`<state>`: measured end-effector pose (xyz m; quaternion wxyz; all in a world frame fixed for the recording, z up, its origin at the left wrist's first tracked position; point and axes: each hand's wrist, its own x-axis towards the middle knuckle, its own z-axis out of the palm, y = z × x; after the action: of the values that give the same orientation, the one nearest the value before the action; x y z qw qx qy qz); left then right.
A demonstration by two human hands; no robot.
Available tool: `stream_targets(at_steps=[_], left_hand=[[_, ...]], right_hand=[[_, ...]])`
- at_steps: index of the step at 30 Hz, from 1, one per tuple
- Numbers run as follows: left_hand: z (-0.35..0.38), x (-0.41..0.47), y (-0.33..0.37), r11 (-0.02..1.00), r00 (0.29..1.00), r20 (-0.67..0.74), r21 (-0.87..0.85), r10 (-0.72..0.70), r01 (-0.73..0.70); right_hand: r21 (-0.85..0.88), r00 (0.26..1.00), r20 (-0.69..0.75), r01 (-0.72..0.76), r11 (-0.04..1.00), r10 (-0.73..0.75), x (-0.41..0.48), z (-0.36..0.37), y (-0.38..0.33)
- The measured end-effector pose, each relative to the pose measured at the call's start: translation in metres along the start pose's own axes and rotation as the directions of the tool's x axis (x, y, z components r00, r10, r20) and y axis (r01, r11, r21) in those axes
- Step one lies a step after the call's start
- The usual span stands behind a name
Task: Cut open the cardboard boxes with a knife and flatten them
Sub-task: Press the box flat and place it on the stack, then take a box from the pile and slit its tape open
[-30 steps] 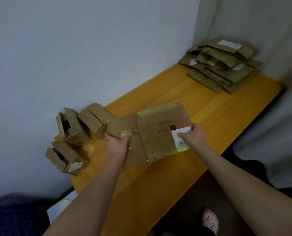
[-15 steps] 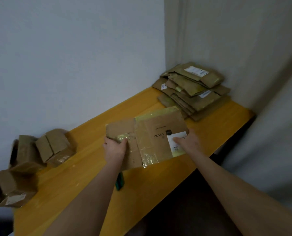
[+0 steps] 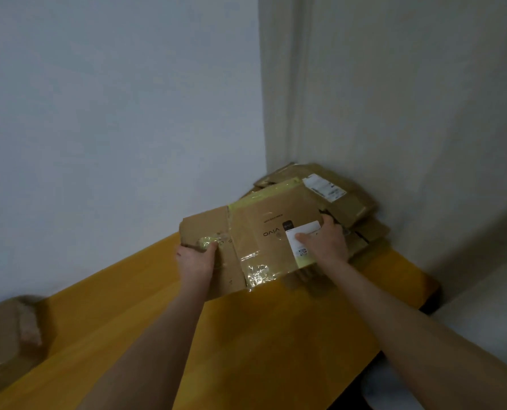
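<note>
Flattened box (image 3: 264, 232): being held roughly level above the surface (image 3: 246, 335), reaching with its far right corner over the pile of flattened boxes (image 3: 350, 208) in the corner by the walls.

Being pinched at opposite ends:
- left grip (image 3: 197, 257): curling round the near edge of the side flap
- right grip (image 3: 323, 244): clamping the right edge, pressing with the thumb on the white label (image 3: 301, 241)

Handling (judged):
- likely feeling light and thin
- staying stiff across each panel, yet hinging freely at the creases
- probably drooping or folding if lifted by one flap alone
- likely slipping more readily at the glossy tape (image 3: 256, 273) than on bare board
- best being taken two-handed at opposite edges, on bare board, keeping the sheet flat for laying on the pile

Counting:
- one flattened box in hand
- one pile, several sheets deep, with the exact number not being readable
- one unflattened box (image 3: 7, 335), showing blurred at the left border
- two white labels, one on the held box and one on the pile top (image 3: 324, 187)
- two grips, both occupied
- no knife showing
</note>
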<state>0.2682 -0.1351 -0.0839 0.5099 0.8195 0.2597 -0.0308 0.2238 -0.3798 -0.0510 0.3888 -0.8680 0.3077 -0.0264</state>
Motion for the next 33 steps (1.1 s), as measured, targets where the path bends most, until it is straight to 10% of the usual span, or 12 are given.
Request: stream_targets(at_steps=[13,18,24,33], left_hand=[[0.082,0.065,0.108,0.931,0.990,0.056,-0.337,-0.127,0.138],[0.127,0.069,0.136,0.908,0.981,-0.009,-0.381,-0.195,0.177],[0.176,0.083,0.144,0.956,0.987,0.082,-0.249,-0.139,0.155],[0.172,0.082,0.119,0.974,0.990,0.136,0.227,-0.038,0.006]], right_hand=[[-0.410,0.981,-0.084,0.127,0.903,-0.176,0.174,-0.035,-0.054],[-0.490,0.918,0.097,0.381,0.784,-0.385,0.203,-0.019,-0.057],[-0.459,0.822,0.415,0.559,0.690,-0.390,0.222,0.007,-0.040],[-0.545,0.830,0.509,0.517,0.660,-0.230,0.228,0.031,-0.032]])
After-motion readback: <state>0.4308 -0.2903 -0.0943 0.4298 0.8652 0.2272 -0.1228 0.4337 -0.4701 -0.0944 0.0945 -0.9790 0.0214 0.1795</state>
